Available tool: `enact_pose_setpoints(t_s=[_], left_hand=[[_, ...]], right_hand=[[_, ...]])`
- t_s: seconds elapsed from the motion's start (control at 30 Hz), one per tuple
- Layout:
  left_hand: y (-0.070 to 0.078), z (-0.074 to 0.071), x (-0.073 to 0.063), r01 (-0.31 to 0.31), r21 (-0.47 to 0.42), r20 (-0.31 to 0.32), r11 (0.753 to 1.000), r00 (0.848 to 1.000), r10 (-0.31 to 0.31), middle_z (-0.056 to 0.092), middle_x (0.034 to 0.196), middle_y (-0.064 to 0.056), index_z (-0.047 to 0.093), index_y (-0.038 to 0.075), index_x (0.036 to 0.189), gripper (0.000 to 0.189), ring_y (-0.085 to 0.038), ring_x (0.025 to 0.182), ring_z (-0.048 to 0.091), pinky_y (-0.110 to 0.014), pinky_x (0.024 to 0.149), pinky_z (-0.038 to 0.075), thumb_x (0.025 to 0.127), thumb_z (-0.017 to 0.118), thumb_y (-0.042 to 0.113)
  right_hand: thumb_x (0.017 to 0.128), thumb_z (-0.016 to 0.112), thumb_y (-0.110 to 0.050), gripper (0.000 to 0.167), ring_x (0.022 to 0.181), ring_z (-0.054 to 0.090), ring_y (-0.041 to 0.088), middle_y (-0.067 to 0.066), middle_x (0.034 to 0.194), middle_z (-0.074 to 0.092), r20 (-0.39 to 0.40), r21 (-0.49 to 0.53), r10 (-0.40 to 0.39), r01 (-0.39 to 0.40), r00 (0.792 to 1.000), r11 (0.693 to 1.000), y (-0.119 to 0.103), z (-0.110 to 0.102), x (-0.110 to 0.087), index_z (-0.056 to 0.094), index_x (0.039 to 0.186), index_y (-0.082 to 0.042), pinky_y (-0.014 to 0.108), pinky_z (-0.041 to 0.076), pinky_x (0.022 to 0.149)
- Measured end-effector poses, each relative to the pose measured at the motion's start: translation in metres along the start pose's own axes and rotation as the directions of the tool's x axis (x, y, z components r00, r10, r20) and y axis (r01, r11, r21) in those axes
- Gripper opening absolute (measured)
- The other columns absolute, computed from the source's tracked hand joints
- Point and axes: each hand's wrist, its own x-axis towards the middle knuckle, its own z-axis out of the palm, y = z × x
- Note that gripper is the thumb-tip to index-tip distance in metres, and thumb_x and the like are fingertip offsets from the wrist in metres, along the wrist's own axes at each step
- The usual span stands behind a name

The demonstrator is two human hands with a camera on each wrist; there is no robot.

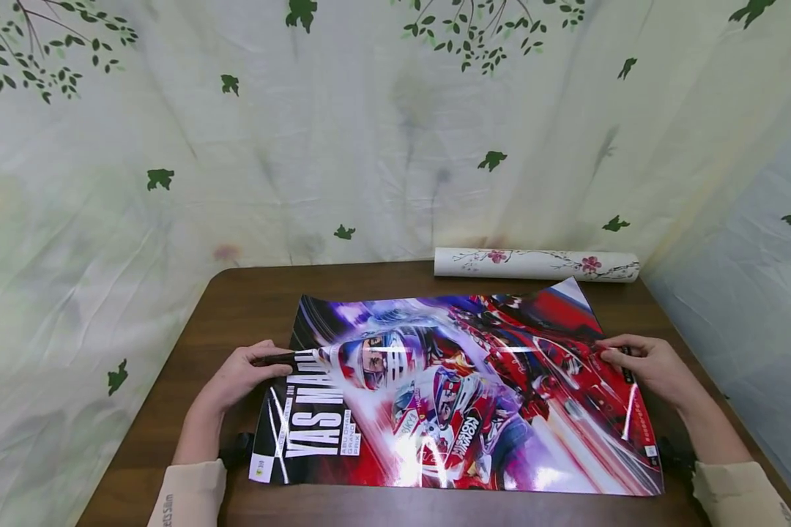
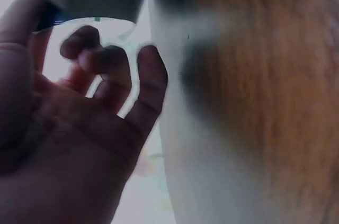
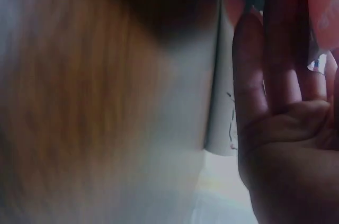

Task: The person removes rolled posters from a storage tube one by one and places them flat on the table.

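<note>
A large glossy poster (image 1: 474, 410), printed with a racing driver, red cars and the words "YAS MARINA", is held up a little over the table. My left hand (image 1: 247, 375) pinches its left edge, thumb below and fingers above. On the opposite side my right hand (image 1: 649, 369) pinches the right edge, and the upper right corner bends upward. The left wrist view shows the left hand (image 2: 79, 123) with its lower fingers loosely bent, beneath a dark part of the sheet. From the right wrist, a red strip of the poster (image 3: 324, 9) shows beside the right hand (image 3: 291, 123).
A white paper roll (image 1: 534, 265) with pink blossoms and thin branches lies along the back right edge of the brown wooden table (image 1: 165, 417). Behind it hangs pale cloth (image 1: 369, 146) printed with green leaves; another stretch of cloth (image 1: 758, 315) hangs at the right.
</note>
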Motion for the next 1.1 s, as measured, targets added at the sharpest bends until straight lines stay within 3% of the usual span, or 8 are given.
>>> enact_pose_setpoints(t_s=[0.07,0.2,0.37,0.47,0.63,0.93,1.1], left_hand=[[-0.001,0.001,0.002,-0.013,0.056,0.008,0.998,1.000,0.013,0.062,0.097,-0.006,0.081,0.011,0.123,0.035,-0.013,0.092,0.053,-0.026,0.079,0.044,0.091,0.084,0.026],[-0.002,0.004,0.008,-0.023,0.198,0.022,0.980,1.000,0.019,0.056,0.102,-0.007,0.080,0.015,0.126,0.042,-0.019,0.100,0.049,-0.031,0.082,0.041,0.088,0.087,0.030],[0.000,0.008,0.015,-0.021,0.402,0.048,0.915,0.999,0.001,0.052,0.125,-0.014,0.077,0.022,0.131,0.054,-0.035,0.121,0.040,-0.052,0.094,0.044,0.082,0.091,0.038],[0.001,0.010,0.016,-0.007,0.457,0.067,0.889,0.997,-0.026,0.049,0.137,-0.020,0.075,0.025,0.132,0.058,-0.042,0.127,0.036,-0.067,0.099,0.043,0.079,0.093,0.040],[0.005,0.011,0.017,0.024,0.441,0.068,0.897,0.996,-0.060,0.047,0.142,-0.021,0.074,0.025,0.133,0.057,-0.043,0.129,0.035,-0.071,0.101,0.042,0.080,0.093,0.038],[0.013,0.004,0.014,0.019,0.392,0.059,0.920,0.997,-0.046,0.045,0.140,-0.020,0.073,0.024,0.135,0.054,-0.041,0.129,0.035,-0.065,0.100,0.045,0.085,0.090,0.037],[0.040,-0.008,0.015,-0.036,0.412,0.043,0.911,0.999,0.021,0.048,0.138,-0.018,0.071,0.021,0.137,0.048,-0.039,0.128,0.040,-0.062,0.098,0.046,0.094,0.081,0.040]], right_hand=[[0.103,0.069,-0.043,0.053,0.076,0.064,0.015,0.005,0.086,0.066,0.050,0.004,0.021,-0.022,0.999,1.000,0.001,0.001,0.004,0.068,0.138,-0.004,0.032,0.059,0.065],[0.104,0.069,-0.041,0.060,0.074,0.070,0.019,0.010,0.088,0.065,0.155,-0.005,0.035,-0.034,0.987,0.999,0.005,0.002,0.011,0.056,0.149,-0.004,0.036,0.062,0.065],[0.105,0.068,-0.036,0.068,0.077,0.070,0.021,0.022,0.111,0.068,0.230,-0.063,-0.033,0.049,0.973,0.997,0.003,0.006,0.016,0.041,0.159,-0.004,0.037,0.061,0.067],[0.104,0.068,-0.039,0.072,0.083,0.068,0.022,0.030,0.127,0.063,0.236,-0.123,-0.047,0.077,0.971,0.989,0.000,0.008,0.018,0.037,0.162,-0.008,0.036,0.060,0.068],[0.103,0.068,-0.044,0.081,0.104,0.068,0.032,0.039,0.147,0.049,0.229,-0.189,-0.031,0.075,0.973,0.979,-0.004,0.007,0.019,0.030,0.167,-0.011,0.039,0.060,0.078],[0.097,0.073,-0.052,0.085,0.108,0.062,0.044,0.030,0.125,0.060,0.139,-0.425,-0.076,0.129,0.987,0.896,-0.008,0.004,0.018,0.040,0.159,-0.005,0.056,0.059,0.081],[0.097,0.072,-0.053,0.083,0.106,0.062,0.042,0.029,0.122,0.061,0.124,-0.467,-0.077,0.127,0.989,0.875,-0.017,0.000,0.018,0.041,0.158,-0.005,0.053,0.059,0.078]])
